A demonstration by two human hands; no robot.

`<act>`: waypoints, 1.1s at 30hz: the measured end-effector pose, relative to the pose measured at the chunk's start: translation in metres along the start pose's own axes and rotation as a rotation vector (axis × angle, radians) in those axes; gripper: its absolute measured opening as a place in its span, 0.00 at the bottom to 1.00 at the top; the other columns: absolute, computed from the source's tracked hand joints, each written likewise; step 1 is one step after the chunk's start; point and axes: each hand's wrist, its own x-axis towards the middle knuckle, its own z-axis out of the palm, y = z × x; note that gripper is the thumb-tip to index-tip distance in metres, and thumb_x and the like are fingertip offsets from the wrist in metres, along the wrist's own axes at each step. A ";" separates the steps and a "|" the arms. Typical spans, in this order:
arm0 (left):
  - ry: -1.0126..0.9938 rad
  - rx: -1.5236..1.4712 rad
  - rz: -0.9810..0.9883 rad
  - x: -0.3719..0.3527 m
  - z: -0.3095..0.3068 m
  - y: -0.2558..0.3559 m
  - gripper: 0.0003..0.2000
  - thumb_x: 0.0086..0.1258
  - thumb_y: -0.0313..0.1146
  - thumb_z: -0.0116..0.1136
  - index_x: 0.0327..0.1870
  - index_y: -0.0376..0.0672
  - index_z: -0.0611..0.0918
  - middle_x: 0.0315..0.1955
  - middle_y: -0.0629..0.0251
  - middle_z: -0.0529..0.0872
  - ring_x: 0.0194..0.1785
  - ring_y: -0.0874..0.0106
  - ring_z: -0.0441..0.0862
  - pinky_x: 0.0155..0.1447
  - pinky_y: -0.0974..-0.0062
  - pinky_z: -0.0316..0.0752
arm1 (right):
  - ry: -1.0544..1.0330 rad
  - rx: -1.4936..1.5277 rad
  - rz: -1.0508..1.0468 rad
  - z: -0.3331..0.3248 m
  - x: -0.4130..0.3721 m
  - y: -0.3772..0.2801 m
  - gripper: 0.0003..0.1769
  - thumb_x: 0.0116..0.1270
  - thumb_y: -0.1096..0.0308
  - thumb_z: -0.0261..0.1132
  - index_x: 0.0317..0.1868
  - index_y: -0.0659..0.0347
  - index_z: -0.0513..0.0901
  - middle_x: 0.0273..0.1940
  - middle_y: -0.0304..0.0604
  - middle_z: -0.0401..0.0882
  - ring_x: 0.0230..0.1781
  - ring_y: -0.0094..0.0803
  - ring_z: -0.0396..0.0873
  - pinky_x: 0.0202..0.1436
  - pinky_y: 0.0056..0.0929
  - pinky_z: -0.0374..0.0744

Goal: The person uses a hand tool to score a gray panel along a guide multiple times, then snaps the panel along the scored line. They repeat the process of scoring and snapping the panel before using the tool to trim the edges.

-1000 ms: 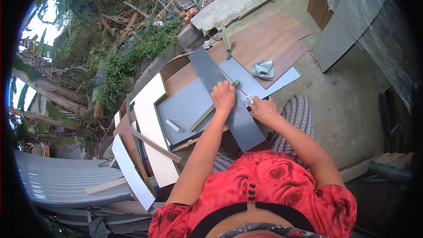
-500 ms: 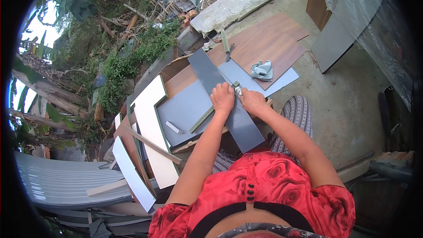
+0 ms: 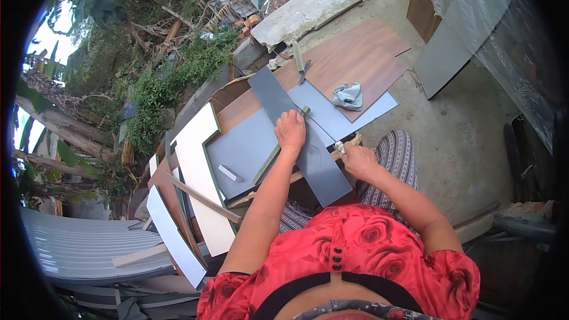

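My left hand (image 3: 290, 129) is closed and pressed down on a narrow green-edged strip (image 3: 266, 166), which lies across a long dark grey board (image 3: 323, 172). My right hand (image 3: 358, 160) is closed around the white, wrapped-looking handle of a long thin tool (image 3: 323, 130). Its slim dark shaft runs from that handle over the board toward the strip's far end by my left hand; the tip's exact shape is too small to make out. Under the dark board lies a light blue-grey panel (image 3: 234, 148). A small whitish block (image 3: 230, 173) rests on that panel, left of the strip.
A crumpled pale cloth (image 3: 348, 96) lies on wood-grain panels (image 3: 355, 53) ahead. Beyond the dark board's far end is a hammer-like tool (image 3: 300, 62). White cut panels (image 3: 204, 184) lean at the left, near corrugated sheeting (image 3: 89, 240). Plastic-covered boards (image 3: 456, 41) stand at right.
My right hand has drawn away from my left, toward my body and to the right, exposing the tool's thin shaft. My left hand stays on the strip.
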 end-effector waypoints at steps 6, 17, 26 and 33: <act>0.003 0.063 0.019 -0.006 0.000 0.001 0.07 0.66 0.39 0.51 0.36 0.47 0.75 0.35 0.62 0.76 0.41 0.58 0.75 0.44 0.57 0.71 | -0.038 0.041 0.076 -0.013 -0.012 0.009 0.15 0.67 0.59 0.54 0.39 0.65 0.73 0.29 0.60 0.80 0.35 0.57 0.80 0.41 0.52 0.75; 0.036 0.059 0.061 -0.004 0.003 -0.001 0.06 0.65 0.37 0.51 0.35 0.46 0.74 0.34 0.62 0.76 0.41 0.58 0.75 0.44 0.57 0.71 | -0.027 0.039 0.034 -0.001 -0.004 0.002 0.14 0.66 0.62 0.54 0.39 0.67 0.73 0.30 0.62 0.80 0.35 0.58 0.80 0.39 0.53 0.76; 0.034 0.076 0.052 -0.002 0.005 -0.004 0.06 0.65 0.36 0.51 0.35 0.46 0.73 0.34 0.62 0.76 0.41 0.58 0.75 0.43 0.56 0.71 | -0.096 0.160 -0.020 -0.010 0.003 0.009 0.15 0.66 0.60 0.54 0.40 0.67 0.75 0.31 0.60 0.80 0.35 0.57 0.80 0.39 0.52 0.76; 0.014 0.053 0.046 -0.001 0.002 -0.003 0.07 0.68 0.37 0.47 0.37 0.45 0.74 0.36 0.60 0.76 0.42 0.56 0.75 0.44 0.55 0.71 | -0.032 0.037 0.032 -0.003 -0.020 0.006 0.15 0.67 0.60 0.54 0.41 0.66 0.74 0.29 0.60 0.80 0.33 0.55 0.80 0.39 0.51 0.76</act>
